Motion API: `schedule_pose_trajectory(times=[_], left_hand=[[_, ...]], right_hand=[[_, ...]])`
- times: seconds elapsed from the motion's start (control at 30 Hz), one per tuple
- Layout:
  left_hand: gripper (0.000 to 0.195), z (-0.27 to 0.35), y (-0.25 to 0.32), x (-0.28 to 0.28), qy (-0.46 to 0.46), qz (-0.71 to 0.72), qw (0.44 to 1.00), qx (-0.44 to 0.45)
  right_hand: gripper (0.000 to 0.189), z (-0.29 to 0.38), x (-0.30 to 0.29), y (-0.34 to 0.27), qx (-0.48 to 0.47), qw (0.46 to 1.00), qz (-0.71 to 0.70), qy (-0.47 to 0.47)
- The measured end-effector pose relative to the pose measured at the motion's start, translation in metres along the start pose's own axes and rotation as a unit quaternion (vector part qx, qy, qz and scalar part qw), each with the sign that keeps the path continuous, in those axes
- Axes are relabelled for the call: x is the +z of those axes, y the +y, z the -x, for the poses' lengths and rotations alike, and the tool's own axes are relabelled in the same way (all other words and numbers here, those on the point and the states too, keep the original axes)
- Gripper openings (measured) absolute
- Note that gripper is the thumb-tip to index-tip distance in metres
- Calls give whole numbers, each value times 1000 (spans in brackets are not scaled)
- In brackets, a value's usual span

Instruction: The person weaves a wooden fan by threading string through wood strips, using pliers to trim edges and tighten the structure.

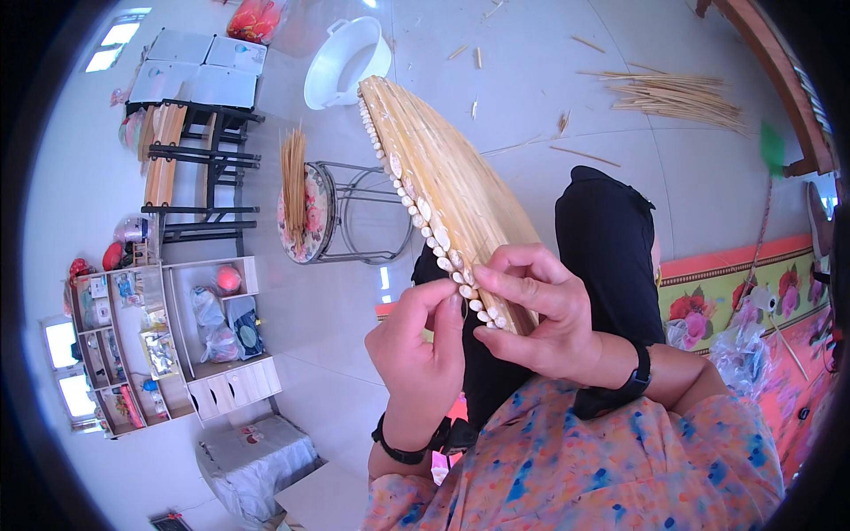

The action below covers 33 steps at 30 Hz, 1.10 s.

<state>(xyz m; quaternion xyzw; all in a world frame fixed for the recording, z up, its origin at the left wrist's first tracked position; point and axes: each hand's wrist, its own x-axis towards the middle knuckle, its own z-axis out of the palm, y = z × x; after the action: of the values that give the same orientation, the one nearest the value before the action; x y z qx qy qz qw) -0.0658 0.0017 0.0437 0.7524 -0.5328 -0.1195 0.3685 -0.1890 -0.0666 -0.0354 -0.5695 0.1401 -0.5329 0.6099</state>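
A panel of pale dried plant stalks point(438, 159), set side by side, slants up and away from my lap. Its near edge shows a row of cut stalk ends point(425, 216), several of them sliced oblique. My right hand point(548, 308) grips the panel's lower end, thumb beneath and fingers over the upper face. At that same edge, the thumb and forefinger of my left hand point(422, 338) pinch close to the cut ends. Whether a thread or needle is also between those fingertips is too small to tell. The panel's lower far side is hidden by my right hand.
A round stool point(325, 206) lies on its side, with a bundle of thin stalks point(293, 189) at its flowered seat. Beyond are a white plastic basin point(372, 50) and loose stalks point(684, 99) on the tiled floor. Shelving point(219, 332) lines the left; a flowered mat point(717, 292) lies right.
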Motion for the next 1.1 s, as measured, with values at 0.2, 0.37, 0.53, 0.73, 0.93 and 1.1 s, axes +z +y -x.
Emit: schedule_pose_trajectory(times=[0.2,0.37,0.53,0.73,0.93,1.1], left_hand=[[15,-8,14,7,29,72,992,-96],[21,-13,19,3,-8,5,998,-58],[15,-15,28,6,-17,-32,999,-22],[26,-11,18,14,12,-27,998,56],[48,29,-1,21,-92,-17,995,24],[76,37,-6,55,-120,-60,989,68]], right_hand=[[59,0,-2,0,-5,1000,22,-4],[60,3,1,0,-2,1000,24,-1],[63,7,-3,-1,-14,995,97,-10],[60,4,-15,3,-22,989,143,22],[55,-6,-23,-1,6,989,115,96],[49,-22,-17,-10,61,978,124,159]])
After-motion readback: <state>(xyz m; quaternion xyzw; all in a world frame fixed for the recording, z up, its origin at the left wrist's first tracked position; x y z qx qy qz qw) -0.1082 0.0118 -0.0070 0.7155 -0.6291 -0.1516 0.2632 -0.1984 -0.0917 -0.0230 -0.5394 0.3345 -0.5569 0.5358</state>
